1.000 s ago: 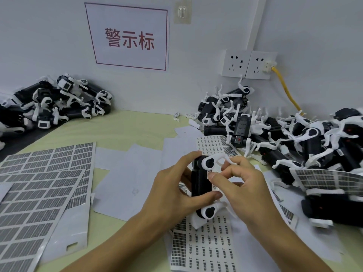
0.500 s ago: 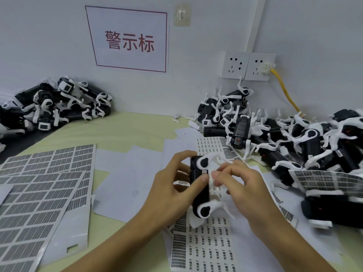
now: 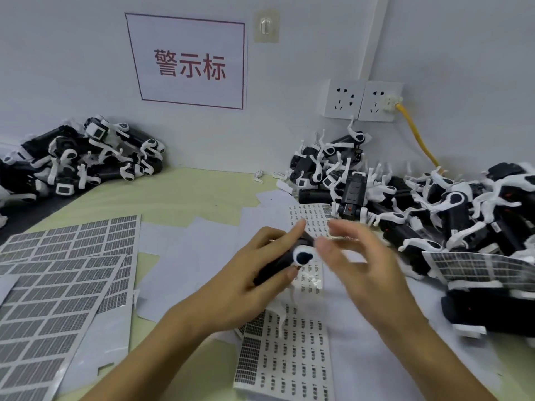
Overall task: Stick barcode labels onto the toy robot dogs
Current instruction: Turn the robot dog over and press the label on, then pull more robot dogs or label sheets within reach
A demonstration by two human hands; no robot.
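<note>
At centre frame, my left hand (image 3: 246,273) grips one toy robot dog (image 3: 278,263), fingers curled round its black body, while my right hand (image 3: 359,264), blurred, hovers just beside it with fingers loosely spread; whether it pinches a label I cannot tell. I judge this dog's labelling step to be near its end; the next move calls for setting it aside and peeling a fresh barcode from the small label sheet (image 3: 285,360) beneath my wrists. The pale green table (image 3: 185,192) carries large label sheets (image 3: 58,285) at lower left, a right-hand pile of dogs (image 3: 434,215) and a smaller left-hand pile (image 3: 81,157). On the grey wall hang a red-lettered sign (image 3: 189,62) and wall sockets (image 3: 362,99).
</note>
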